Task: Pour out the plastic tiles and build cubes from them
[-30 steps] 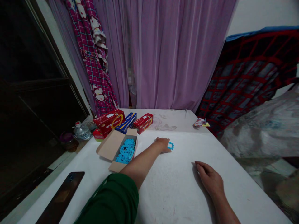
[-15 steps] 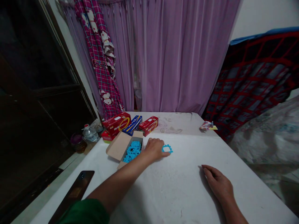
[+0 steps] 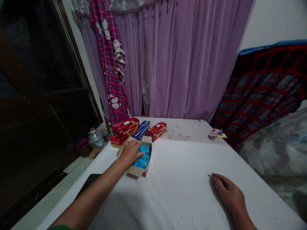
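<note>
My left hand [image 3: 131, 152] lies over the opened flap of a cardboard box [image 3: 136, 171]. Its fingers are spread and its thumb reaches over light-blue plastic pieces [image 3: 143, 159] that fill the box. I see no piece lifted in it, though the palm side is hidden. To the right, my right hand [image 3: 231, 195] rests on its side on the white tabletop [image 3: 177, 185], fingers curled together with the thumb against the index finger. Nothing shows in it, and nothing lies beside it.
Behind the open box stand red boxes [image 3: 157, 131] and a blue box [image 3: 141, 130]. A dark phone [image 3: 88, 182] lies partly under my left forearm. A crumpled wrapper [image 3: 216, 133] sits at the far right edge. Bottles [image 3: 96, 138] stand on the left beyond the table.
My left hand has moved left from the tabletop to the box. The blue frame-shaped piece it was touching no longer shows on the table. My right hand stays put; the view has shifted slightly.
</note>
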Action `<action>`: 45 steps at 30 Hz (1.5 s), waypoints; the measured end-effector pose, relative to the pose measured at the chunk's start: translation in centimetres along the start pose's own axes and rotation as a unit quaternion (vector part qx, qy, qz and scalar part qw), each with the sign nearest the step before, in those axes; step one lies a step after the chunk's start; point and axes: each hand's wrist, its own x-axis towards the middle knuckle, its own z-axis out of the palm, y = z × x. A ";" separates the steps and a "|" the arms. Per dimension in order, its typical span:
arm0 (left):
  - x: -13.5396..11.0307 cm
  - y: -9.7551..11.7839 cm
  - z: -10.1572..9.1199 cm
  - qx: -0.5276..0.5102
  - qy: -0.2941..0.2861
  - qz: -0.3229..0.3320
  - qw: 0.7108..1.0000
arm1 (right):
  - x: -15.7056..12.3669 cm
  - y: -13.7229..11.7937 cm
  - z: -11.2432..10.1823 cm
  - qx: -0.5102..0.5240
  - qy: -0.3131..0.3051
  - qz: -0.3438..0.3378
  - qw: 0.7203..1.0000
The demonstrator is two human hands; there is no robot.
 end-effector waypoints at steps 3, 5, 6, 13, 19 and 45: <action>-3.9 -0.4 -0.1 -0.079 0.099 -0.032 0.991 | 0.1 -0.1 0.6 0.004 0.014 0.012 1.000; -7.0 -0.3 0.4 -0.148 0.137 -0.058 0.978 | 0.3 -1.0 1.7 0.017 0.011 0.011 1.000; -8.5 -0.1 0.8 -0.179 0.144 -0.071 0.971 | 0.5 -1.9 2.5 0.032 0.002 0.001 0.999; -13.7 3.0 6.1 -0.346 0.078 -0.203 0.913 | 1.1 -13.9 12.0 0.144 -0.139 -0.115 0.973; -13.9 4.8 10.0 -0.475 -0.016 -0.267 0.838 | 2.4 -22.7 18.1 0.130 -0.187 -0.158 0.961; -4.2 4.4 7.5 -0.340 0.230 -0.057 0.910 | -6.2 -12.9 7.6 0.037 0.078 -0.368 0.926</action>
